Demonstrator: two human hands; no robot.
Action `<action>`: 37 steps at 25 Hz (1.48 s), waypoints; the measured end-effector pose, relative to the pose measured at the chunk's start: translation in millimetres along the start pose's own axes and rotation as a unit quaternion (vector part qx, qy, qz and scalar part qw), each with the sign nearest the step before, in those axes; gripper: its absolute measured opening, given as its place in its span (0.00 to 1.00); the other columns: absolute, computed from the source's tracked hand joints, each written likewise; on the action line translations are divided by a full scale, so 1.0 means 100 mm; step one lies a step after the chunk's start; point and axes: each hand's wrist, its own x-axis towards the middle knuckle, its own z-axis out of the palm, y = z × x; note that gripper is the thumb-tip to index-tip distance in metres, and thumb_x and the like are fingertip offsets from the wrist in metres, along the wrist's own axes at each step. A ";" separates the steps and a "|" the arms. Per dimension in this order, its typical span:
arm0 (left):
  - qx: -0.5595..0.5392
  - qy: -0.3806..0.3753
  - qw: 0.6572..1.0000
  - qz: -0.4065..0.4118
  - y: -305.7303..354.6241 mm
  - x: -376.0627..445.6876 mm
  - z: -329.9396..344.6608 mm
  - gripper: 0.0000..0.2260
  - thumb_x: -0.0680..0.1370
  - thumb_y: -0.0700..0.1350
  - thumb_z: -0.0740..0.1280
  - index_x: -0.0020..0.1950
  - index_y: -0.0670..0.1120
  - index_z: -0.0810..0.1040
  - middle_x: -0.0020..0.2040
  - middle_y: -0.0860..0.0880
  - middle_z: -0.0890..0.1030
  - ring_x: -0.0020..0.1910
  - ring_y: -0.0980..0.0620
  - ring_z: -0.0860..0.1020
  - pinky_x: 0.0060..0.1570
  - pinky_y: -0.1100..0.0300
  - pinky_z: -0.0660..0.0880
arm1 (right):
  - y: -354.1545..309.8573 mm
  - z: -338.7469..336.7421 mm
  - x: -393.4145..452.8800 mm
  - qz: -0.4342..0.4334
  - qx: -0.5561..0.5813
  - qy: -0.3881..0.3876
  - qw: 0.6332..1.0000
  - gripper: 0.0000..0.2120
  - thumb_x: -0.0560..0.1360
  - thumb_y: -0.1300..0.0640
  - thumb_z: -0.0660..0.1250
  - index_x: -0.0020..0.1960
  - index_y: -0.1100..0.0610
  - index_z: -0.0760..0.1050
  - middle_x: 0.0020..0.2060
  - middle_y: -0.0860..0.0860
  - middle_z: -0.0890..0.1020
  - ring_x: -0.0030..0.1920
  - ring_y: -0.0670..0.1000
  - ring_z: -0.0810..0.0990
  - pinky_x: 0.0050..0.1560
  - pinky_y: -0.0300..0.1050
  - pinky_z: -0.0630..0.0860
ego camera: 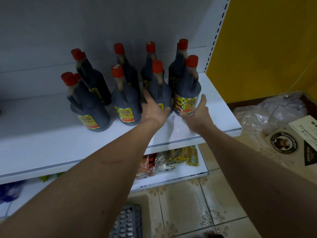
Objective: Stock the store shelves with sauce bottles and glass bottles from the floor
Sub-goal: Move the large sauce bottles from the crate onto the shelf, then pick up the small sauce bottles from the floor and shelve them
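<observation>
Upright, dark sauce bottles (187, 93), red caps, yellow labels, white shelf (51, 145).

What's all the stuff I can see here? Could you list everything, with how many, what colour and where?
sauce bottles: eight, dark with red caps and yellow labels, upright in two rows on the upper shelf
upper shelf: one, white, across the middle
lower shelf: one, white, beneath the upper one
snack packets: several, yellow and orange, on the lower shelf
blue package: one, blurred, lower shelf at far left
plastic wrap: one crumpled clear heap, on the floor at right
cardboard box: one, printed beige and black, floor at right
grey basket: one, on the tiled floor at the bottom
yellow wall: upper right
left hand: on a front-row bottle
right hand: on the rightmost front bottle
</observation>
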 end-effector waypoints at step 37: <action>0.349 -0.166 0.913 0.129 -0.06 -4.63 -2.65 0.30 0.79 0.65 0.48 0.78 0.53 0.60 0.77 0.46 0.63 0.78 0.44 0.55 0.74 0.39 0.52 | -1.07 -1.15 -5.21 0.018 -0.247 -0.143 0.958 0.33 0.78 0.38 0.57 0.79 0.48 0.55 0.79 0.53 0.55 0.77 0.60 0.54 0.74 0.62 0.58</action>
